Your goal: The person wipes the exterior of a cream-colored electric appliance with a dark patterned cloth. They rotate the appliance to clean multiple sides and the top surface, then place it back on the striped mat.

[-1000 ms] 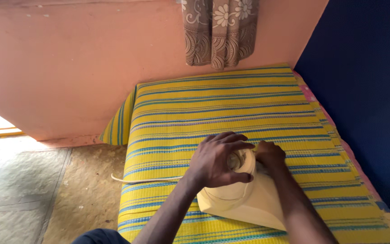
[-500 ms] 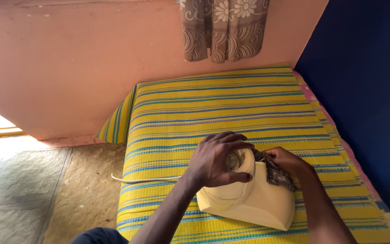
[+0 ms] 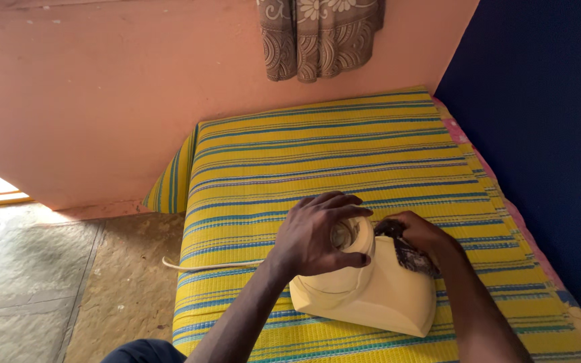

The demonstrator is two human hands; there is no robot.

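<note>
A cream plastic telephone body (image 3: 378,296) lies on a yellow mat with blue stripes (image 3: 317,154). My left hand (image 3: 317,235) is wrapped around its round dial housing (image 3: 354,236), fingers curled over the top. My right hand (image 3: 419,234) presses a dark patterned cloth (image 3: 408,254) against the upper right side of the telephone. A cream cord (image 3: 203,265) runs from under my left wrist off the mat's left edge.
A peach wall (image 3: 102,101) stands behind, with a brown floral curtain (image 3: 317,37) hanging at the top. A dark blue wall (image 3: 546,121) runs along the right. Worn stone floor (image 3: 48,282) lies to the left. My dark-clothed knee (image 3: 146,351) shows at the bottom.
My right hand slid off the top of the telephone to its right side and the dark cloth came into view under it. My left hand kept its grip on the dial housing.
</note>
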